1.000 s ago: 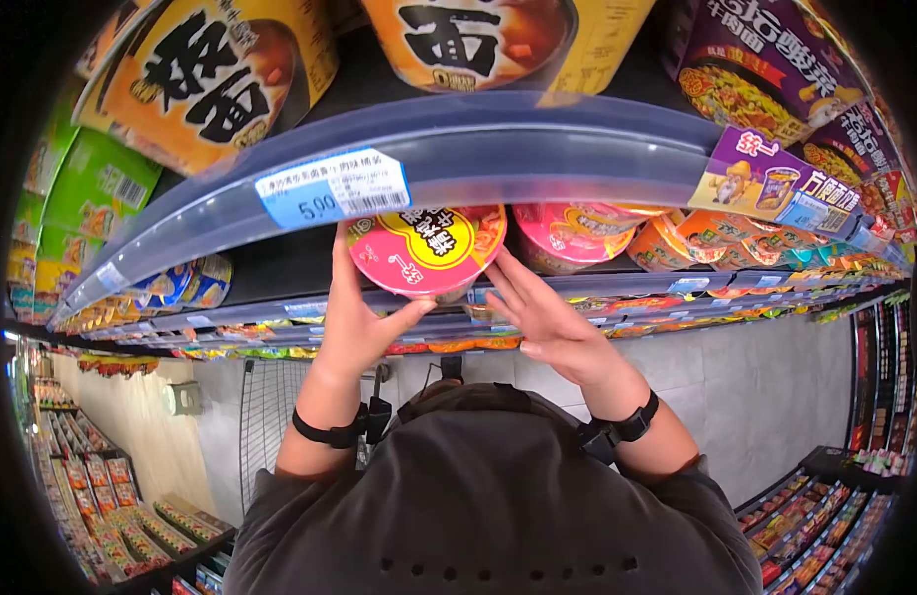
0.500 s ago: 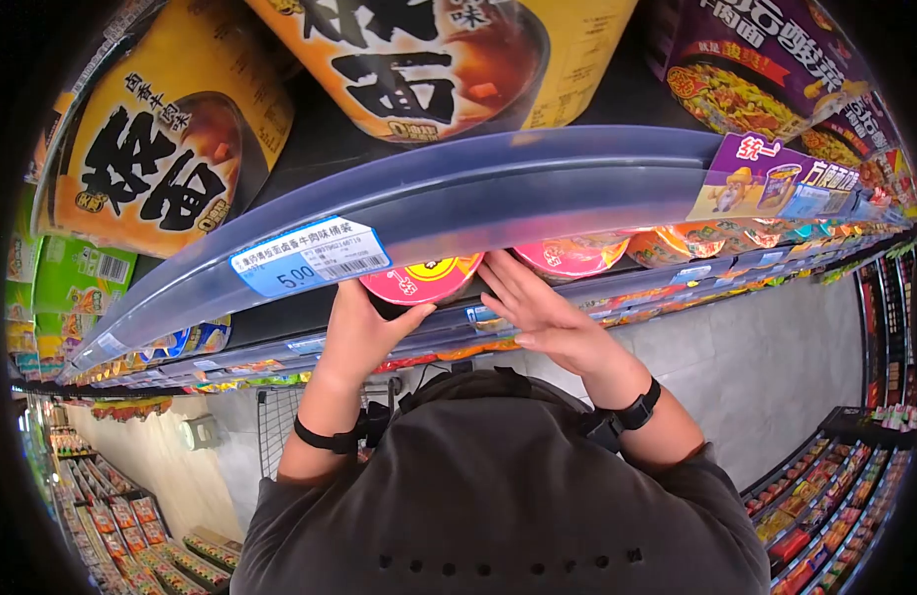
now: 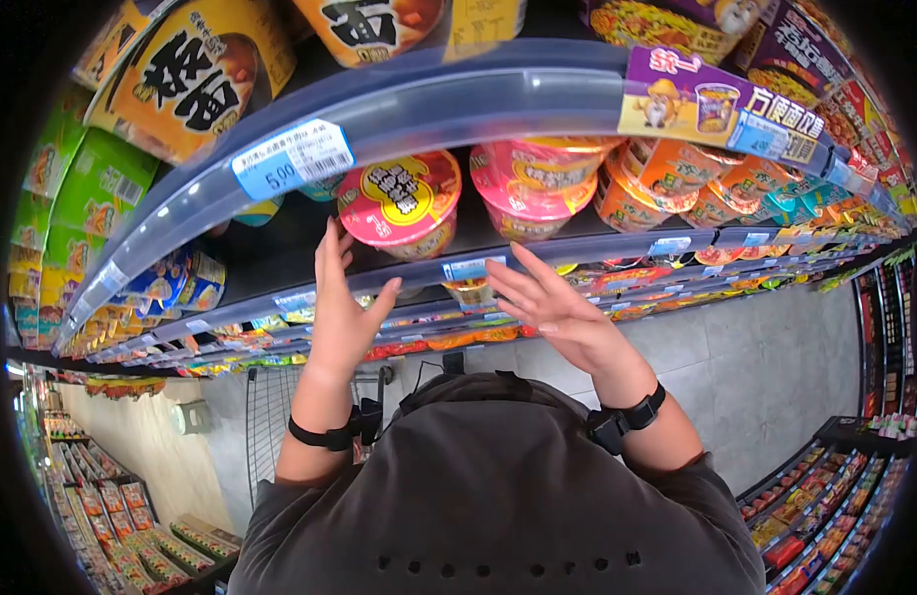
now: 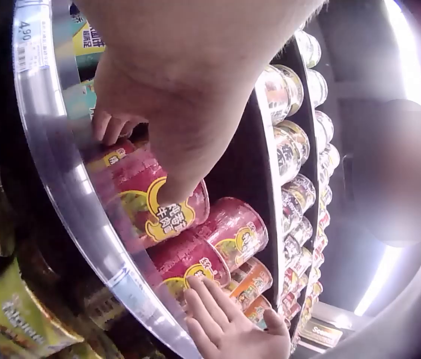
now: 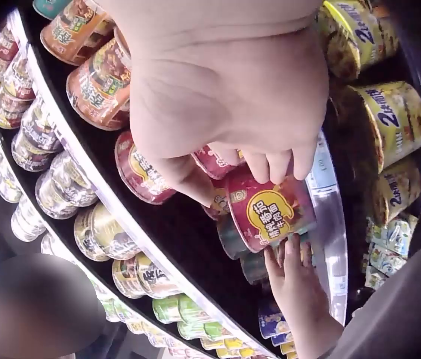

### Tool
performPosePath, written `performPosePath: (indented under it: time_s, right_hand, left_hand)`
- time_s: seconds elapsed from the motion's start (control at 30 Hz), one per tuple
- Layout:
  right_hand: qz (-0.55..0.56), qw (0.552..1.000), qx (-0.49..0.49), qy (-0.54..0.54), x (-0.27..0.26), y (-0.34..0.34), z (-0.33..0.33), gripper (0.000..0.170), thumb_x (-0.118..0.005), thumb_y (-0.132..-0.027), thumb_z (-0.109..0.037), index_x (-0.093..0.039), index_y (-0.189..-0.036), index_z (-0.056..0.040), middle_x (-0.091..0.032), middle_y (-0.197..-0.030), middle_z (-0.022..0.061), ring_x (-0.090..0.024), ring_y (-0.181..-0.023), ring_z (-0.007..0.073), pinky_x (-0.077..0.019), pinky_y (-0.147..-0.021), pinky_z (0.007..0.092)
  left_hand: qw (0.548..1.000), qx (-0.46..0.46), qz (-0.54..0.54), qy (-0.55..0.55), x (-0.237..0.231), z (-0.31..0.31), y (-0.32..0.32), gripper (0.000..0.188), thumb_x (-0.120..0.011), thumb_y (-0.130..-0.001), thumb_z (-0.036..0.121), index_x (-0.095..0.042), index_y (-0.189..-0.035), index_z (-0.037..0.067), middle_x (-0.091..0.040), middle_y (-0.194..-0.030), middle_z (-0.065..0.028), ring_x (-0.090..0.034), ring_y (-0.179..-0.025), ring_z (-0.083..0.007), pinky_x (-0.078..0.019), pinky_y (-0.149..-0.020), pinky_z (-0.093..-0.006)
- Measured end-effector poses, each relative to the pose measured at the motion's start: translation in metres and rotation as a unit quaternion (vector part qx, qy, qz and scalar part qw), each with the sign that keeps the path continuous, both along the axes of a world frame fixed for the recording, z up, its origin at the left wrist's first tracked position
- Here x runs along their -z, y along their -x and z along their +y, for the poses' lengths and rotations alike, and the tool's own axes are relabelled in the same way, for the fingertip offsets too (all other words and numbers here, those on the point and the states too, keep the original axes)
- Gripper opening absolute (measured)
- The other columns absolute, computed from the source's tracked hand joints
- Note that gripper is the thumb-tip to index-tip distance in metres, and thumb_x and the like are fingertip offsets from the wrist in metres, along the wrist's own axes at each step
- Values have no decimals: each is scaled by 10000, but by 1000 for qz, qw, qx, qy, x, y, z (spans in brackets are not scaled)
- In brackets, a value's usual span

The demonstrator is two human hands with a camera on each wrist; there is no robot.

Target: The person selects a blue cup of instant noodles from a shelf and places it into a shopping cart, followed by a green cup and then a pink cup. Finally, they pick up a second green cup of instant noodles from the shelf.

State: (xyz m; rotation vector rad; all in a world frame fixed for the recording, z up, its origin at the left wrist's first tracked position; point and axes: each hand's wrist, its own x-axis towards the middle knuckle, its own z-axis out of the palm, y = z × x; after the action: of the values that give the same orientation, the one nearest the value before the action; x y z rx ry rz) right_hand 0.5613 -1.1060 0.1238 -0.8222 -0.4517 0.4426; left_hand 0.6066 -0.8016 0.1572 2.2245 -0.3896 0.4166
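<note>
A cup of instant noodles [image 3: 399,201] with a pink lid and yellow label stands on the shelf under the blue price rail. My left hand [image 3: 347,302] is at its left side, thumb spread wide and fingers stretched up along the cup. To the right, my right hand [image 3: 560,312] hangs in front of the shelf edge with fingers extended and nothing held. Beside the cup is a stack of pink noodle cups [image 3: 533,188]. The right wrist view shows the front label of the red cup [image 5: 266,213] between both hands.
A clear rail with a price tag [image 3: 292,161] runs above the cups. Large noodle tubs [image 3: 196,79] line the upper shelf. Orange cups [image 3: 657,183] stand to the right. A wire cart [image 3: 270,421] is on the floor at left.
My left hand has let go of the noodle cup, and both hands have drawn slightly away from it. The head view has shifted, so more of the lower shelf shows.
</note>
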Motion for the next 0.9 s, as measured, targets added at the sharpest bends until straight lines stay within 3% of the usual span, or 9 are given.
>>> performPosePath:
  time_s: [0.1,0.13,0.23,0.27,0.4,0.63,0.7,0.77,0.9]
  right_hand:
    - [22,999,-26,24,12,25,-14,910,-624,-950,-205,-97,-1681,-82,-246,-1700,222,-238,-1584,339,-194,-1260,474]
    - [21,999,-17,32,16,34,-15,879,-624,-960,-232,-138,-1677,-81,-317,-1665,234,-329,-1543,355,-247,-1237,468]
    - [64,996,-50,33,26,54,-24,864,-617,-972,-243,-143,-1677,-87,-359,-1639,238,-399,-1499,362,-277,-1222,472]
    - [66,996,-47,38,31,59,-25,843,-620,-976,-258,-174,-1672,-93,-414,-1600,240,-476,-1437,347,-328,-1194,469]
    - [95,992,-47,74,57,77,-26,796,-624,-975,-267,-248,-1653,-89,-496,-1544,220,-552,-1357,322,-401,-1135,454]
    - [118,983,-105,92,71,87,-2,732,-608,-981,-231,-304,-1630,-80,-544,-1499,197,-586,-1305,304,-432,-1100,438]
    - [107,980,-120,119,71,85,10,708,-612,-982,-252,-336,-1604,-56,-548,-1467,228,-596,-1280,325,-444,-1080,423]
    - [100,976,-142,131,73,82,23,676,-613,-982,-245,-371,-1583,-52,-554,-1457,225,-606,-1263,319,-455,-1068,417]
    - [101,968,-177,146,73,79,63,610,-617,-980,-232,-443,-1534,-45,-571,-1431,219,-630,-1218,306,-478,-1039,409]
  left_hand:
    - [999,-30,-7,-12,8,-2,27,960,-803,-835,24,-243,-1615,6,-442,-1507,-225,-471,-1409,-353,-423,-1137,-445]
    - [999,-37,3,3,7,-5,37,832,-778,-848,14,-356,-1566,17,-438,-1521,-222,-454,-1426,-365,-401,-1154,-446]
    - [997,-59,-9,-49,20,0,65,719,-758,-861,19,-442,-1507,25,-429,-1532,-223,-440,-1435,-381,-372,-1176,-450]
    - [997,-62,7,-46,23,1,76,651,-740,-874,22,-486,-1473,36,-423,-1539,-220,-426,-1442,-394,-351,-1192,-450]
    - [994,-82,49,-44,38,10,114,646,-731,-879,25,-485,-1476,39,-419,-1544,-223,-425,-1442,-396,-345,-1198,-456]
    - [987,-137,72,-33,36,44,163,630,-718,-884,9,-494,-1472,43,-435,-1527,-233,-440,-1424,-408,-362,-1185,-464]
    - [985,-159,62,-31,39,57,175,618,-713,-886,3,-498,-1465,36,-444,-1520,-231,-445,-1421,-404,-367,-1180,-462]
    - [981,-184,57,-22,38,69,192,609,-682,-887,-5,-513,-1469,63,-452,-1537,-172,-447,-1427,-341,-376,-1159,-441]
    - [969,-234,64,-34,35,101,234,597,-675,-899,1,-506,-1468,63,-458,-1532,-180,-458,-1415,-342,-388,-1150,-441]
